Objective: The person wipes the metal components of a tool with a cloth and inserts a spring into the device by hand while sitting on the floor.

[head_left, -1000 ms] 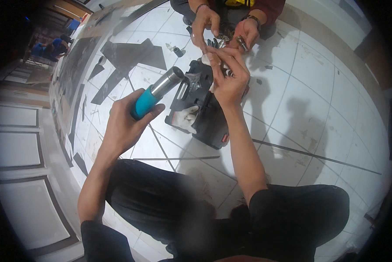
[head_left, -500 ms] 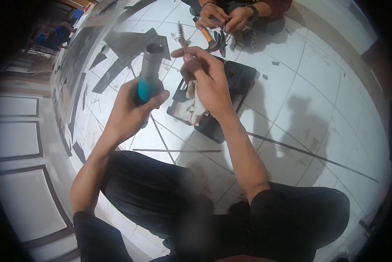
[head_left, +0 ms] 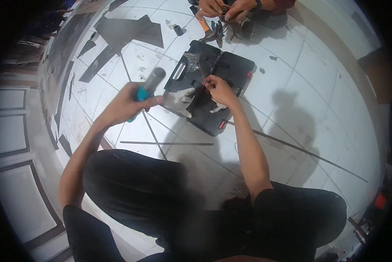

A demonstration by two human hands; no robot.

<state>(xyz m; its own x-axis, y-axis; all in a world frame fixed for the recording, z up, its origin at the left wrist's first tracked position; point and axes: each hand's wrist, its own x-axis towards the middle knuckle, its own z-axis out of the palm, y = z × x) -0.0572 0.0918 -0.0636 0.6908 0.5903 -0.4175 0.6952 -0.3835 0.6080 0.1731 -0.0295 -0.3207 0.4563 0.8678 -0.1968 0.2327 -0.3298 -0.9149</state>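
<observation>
My left hand [head_left: 128, 102] is wrapped round a teal heat gun [head_left: 154, 80], its silver nozzle tilted up and away from me. Over an opened black tool case [head_left: 237, 70] on the floor, my right hand [head_left: 222, 92] pinches the thin stem of a small wire brush [head_left: 201, 72]. The brush's bristles are hard to make out against the case. A whitish work glove [head_left: 178, 101] lies across the case's near left part, and more pale cloth [head_left: 218, 106] shows under my right wrist.
Across from me, another person's hands [head_left: 231, 9] handle something small. Orange-handled pliers [head_left: 207, 27] and a short dark cylinder [head_left: 177, 30] lie beyond the case. Dark sheet offcuts [head_left: 121, 32] and long thin strips [head_left: 301, 150] are scattered on the tiles.
My right hand has moved down and forward with the brush, from beside the nozzle to over the case. The heat gun has dropped lower in my left hand's grip, its nozzle tilting further right.
</observation>
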